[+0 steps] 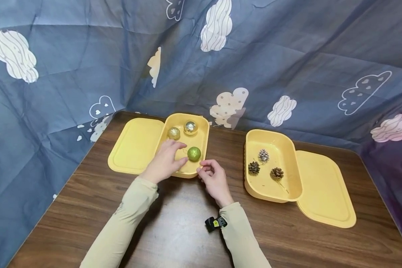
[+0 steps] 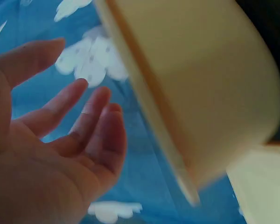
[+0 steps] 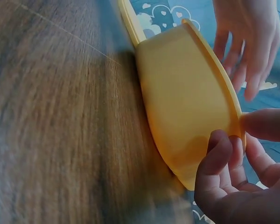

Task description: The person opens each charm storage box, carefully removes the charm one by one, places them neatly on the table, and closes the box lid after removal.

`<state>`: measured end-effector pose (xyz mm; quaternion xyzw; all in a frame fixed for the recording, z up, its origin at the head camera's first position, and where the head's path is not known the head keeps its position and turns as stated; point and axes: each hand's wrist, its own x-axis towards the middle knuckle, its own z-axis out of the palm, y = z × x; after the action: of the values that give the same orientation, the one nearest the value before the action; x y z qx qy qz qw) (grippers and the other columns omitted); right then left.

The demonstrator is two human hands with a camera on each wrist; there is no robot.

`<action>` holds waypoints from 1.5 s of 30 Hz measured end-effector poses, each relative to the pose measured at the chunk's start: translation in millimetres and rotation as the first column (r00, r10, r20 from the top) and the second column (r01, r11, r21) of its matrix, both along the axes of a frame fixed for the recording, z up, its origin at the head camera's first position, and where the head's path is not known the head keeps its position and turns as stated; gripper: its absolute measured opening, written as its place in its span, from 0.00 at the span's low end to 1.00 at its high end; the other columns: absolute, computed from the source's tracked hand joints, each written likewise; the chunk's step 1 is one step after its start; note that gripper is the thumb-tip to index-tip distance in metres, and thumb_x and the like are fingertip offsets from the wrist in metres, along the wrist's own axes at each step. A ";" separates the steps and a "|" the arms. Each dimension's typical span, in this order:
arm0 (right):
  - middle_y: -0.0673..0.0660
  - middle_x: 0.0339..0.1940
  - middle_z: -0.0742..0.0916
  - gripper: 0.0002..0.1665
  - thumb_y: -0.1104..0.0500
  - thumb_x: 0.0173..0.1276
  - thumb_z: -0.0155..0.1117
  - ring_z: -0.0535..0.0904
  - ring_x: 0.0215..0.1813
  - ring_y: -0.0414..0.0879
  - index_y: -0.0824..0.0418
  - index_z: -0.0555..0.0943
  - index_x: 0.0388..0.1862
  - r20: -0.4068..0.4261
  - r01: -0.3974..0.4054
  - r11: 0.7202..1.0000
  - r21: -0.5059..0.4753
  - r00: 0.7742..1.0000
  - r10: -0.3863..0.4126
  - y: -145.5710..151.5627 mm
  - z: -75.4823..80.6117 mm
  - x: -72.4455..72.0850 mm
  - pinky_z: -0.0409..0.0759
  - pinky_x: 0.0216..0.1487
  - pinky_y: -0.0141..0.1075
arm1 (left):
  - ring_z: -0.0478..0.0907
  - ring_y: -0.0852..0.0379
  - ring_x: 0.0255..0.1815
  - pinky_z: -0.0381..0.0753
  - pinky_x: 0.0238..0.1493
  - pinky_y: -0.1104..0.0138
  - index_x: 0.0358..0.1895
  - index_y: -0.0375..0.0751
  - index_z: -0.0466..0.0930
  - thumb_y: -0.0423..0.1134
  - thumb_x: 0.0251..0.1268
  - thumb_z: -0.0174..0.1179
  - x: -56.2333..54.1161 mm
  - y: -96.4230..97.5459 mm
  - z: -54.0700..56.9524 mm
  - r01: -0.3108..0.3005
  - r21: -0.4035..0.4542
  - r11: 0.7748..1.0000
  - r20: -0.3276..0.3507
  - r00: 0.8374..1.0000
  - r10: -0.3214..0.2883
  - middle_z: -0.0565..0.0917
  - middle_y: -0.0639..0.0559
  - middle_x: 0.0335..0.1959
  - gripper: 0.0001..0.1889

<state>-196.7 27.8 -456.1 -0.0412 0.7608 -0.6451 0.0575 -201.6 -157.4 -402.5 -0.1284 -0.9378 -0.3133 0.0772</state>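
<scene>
A yellow plastic box [image 1: 204, 143] stands left of the table's middle. Inside are a green glitter ball [image 1: 194, 153], a gold glitter ball [image 1: 174, 133] and a shiny silver ball [image 1: 190, 127]. My left hand [image 1: 165, 160] hovers over the box's left side, thumb near the green ball; in the left wrist view, the hand [image 2: 60, 135] holds nothing and its fingers are spread, loosely bent. At the near right corner, my right hand [image 1: 216, 180] pinches the rim of the box between thumb and fingers, as the right wrist view of the box wall [image 3: 186, 93] also shows.
A second yellow box [image 1: 271, 195] on the right holds three pine cones [image 1: 277, 173]. Flat yellow lids lie beside the boxes, one at far left [image 1: 134, 145] and one at right [image 1: 326, 190]. A blue cloud-patterned cloth [image 1: 187, 74] hangs behind the wooden table [image 1: 184, 230].
</scene>
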 end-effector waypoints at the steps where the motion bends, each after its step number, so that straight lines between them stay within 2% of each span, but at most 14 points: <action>1: 0.57 0.29 0.81 0.13 0.68 0.63 0.63 0.79 0.27 0.46 0.71 0.75 0.45 0.004 0.001 1.000 -0.002 1.000 -0.001 -0.8 -1.2 0.6 0.78 0.29 0.34 | 0.71 0.41 0.57 0.71 0.60 0.52 0.56 0.33 0.76 0.40 0.59 0.65 -1.9 4.4 -0.6 -0.005 -0.030 1.000 0.021 1.000 0.006 0.78 0.38 0.53 0.23; 5: 0.59 0.27 0.82 0.12 0.67 0.63 0.64 0.80 0.26 0.45 0.70 0.71 0.41 0.027 0.000 1.000 -0.012 1.000 0.001 -4.4 -4.3 4.1 0.77 0.28 0.34 | 0.70 0.38 0.58 0.72 0.60 0.50 0.58 0.32 0.74 0.41 0.57 0.66 -7.2 16.8 -4.6 -0.055 -0.132 0.990 0.102 0.992 0.068 0.76 0.36 0.53 0.26; 8: 0.61 0.25 0.83 0.12 0.66 0.62 0.64 0.79 0.25 0.45 0.68 0.70 0.40 0.036 0.008 1.000 -0.016 0.999 -0.007 -5.6 -4.3 5.0 0.75 0.25 0.33 | 0.69 0.38 0.58 0.73 0.59 0.50 0.58 0.31 0.74 0.42 0.56 0.67 -11.9 23.3 -8.0 -0.088 -0.158 0.984 0.142 0.984 0.110 0.76 0.35 0.52 0.28; 14: 0.67 0.28 0.83 0.12 0.67 0.63 0.64 0.80 0.26 0.45 0.68 0.70 0.39 0.031 0.024 0.999 -0.032 0.999 -0.023 -4.5 -4.9 2.6 0.78 0.27 0.34 | 0.70 0.38 0.55 0.74 0.54 0.49 0.55 0.32 0.75 0.44 0.56 0.68 -24.7 33.0 -14.9 -0.121 -0.190 0.974 0.156 0.976 0.152 0.76 0.35 0.50 0.27; 17: 0.65 0.27 0.83 0.11 0.67 0.62 0.64 0.80 0.27 0.45 0.67 0.70 0.38 0.037 0.028 0.999 -0.045 0.999 -0.027 -4.3 -6.2 1.4 0.79 0.30 0.35 | 0.70 0.38 0.54 0.75 0.53 0.49 0.55 0.32 0.74 0.44 0.56 0.68 -29.2 36.4 -19.2 -0.132 -0.213 0.968 0.170 0.971 0.169 0.76 0.35 0.50 0.27; 23: 0.56 0.24 0.81 0.11 0.68 0.62 0.64 0.80 0.27 0.45 0.67 0.70 0.37 0.046 0.027 0.997 -0.066 0.999 -0.024 -4.8 -6.4 2.7 0.78 0.30 0.34 | 0.69 0.39 0.56 0.73 0.54 0.50 0.58 0.32 0.72 0.47 0.57 0.68 -31.9 41.5 -28.9 -0.168 -0.259 0.951 0.178 0.960 0.217 0.75 0.35 0.52 0.30; 27: 0.59 0.24 0.82 0.11 0.68 0.62 0.64 0.79 0.26 0.43 0.67 0.70 0.37 0.047 0.023 0.998 -0.065 0.999 -0.020 -4.6 -5.5 3.1 0.77 0.29 0.33 | 0.69 0.41 0.55 0.71 0.52 0.51 0.56 0.33 0.73 0.50 0.58 0.66 -32.0 44.3 -34.0 -0.190 -0.274 0.943 0.164 0.957 0.241 0.75 0.36 0.51 0.29; 30: 0.67 0.26 0.82 0.10 0.70 0.62 0.63 0.78 0.24 0.40 0.68 0.70 0.37 0.050 0.014 0.998 -0.058 0.999 -0.011 -4.4 8.8 8.1 0.77 0.28 0.33 | 0.69 0.41 0.54 0.71 0.51 0.52 0.55 0.33 0.73 0.52 0.59 0.65 -32.4 46.4 -36.0 -0.200 -0.282 0.938 0.152 0.956 0.250 0.76 0.37 0.49 0.29; 33: 0.70 0.27 0.82 0.09 0.71 0.62 0.62 0.77 0.24 0.40 0.70 0.70 0.37 0.051 0.007 0.999 -0.048 0.999 -0.005 -4.0 23.2 13.4 0.77 0.29 0.34 | 0.69 0.42 0.54 0.71 0.51 0.52 0.55 0.34 0.73 0.53 0.59 0.65 -33.0 48.5 -36.3 -0.208 -0.283 0.936 0.152 0.954 0.258 0.76 0.38 0.49 0.29; 35: 0.68 0.26 0.82 0.09 0.71 0.62 0.61 0.77 0.24 0.40 0.70 0.70 0.37 0.047 0.005 0.999 -0.046 0.999 -0.003 -3.5 27.2 14.5 0.78 0.30 0.34 | 0.69 0.42 0.54 0.71 0.51 0.52 0.55 0.34 0.73 0.53 0.59 0.65 -33.4 49.8 -36.3 -0.213 -0.286 0.934 0.150 0.953 0.263 0.76 0.38 0.49 0.29; 42: 0.57 0.25 0.82 0.11 0.69 0.62 0.63 0.80 0.27 0.45 0.68 0.71 0.38 0.065 0.018 0.998 -0.053 0.998 -0.015 0.1 3.9 1.5 0.79 0.32 0.36 | 0.70 0.42 0.52 0.71 0.50 0.52 0.51 0.34 0.74 0.49 0.58 0.66 -33.6 53.3 -35.9 -0.214 -0.282 0.935 0.128 0.958 0.258 0.77 0.38 0.47 0.25; 45: 0.56 0.24 0.82 0.11 0.68 0.62 0.64 0.80 0.27 0.45 0.67 0.71 0.39 0.061 0.025 0.998 -0.059 0.998 -0.022 1.4 -2.5 -0.8 0.79 0.31 0.35 | 0.70 0.42 0.52 0.71 0.50 0.52 0.50 0.34 0.74 0.49 0.58 0.67 -33.8 54.2 -35.7 -0.215 -0.276 0.937 0.123 0.959 0.256 0.78 0.38 0.46 0.24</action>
<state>-197.5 29.2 -458.6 -0.0143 0.7395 -0.6692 0.0717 -235.4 -103.2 -438.2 0.0012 -0.9824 -0.1854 0.0229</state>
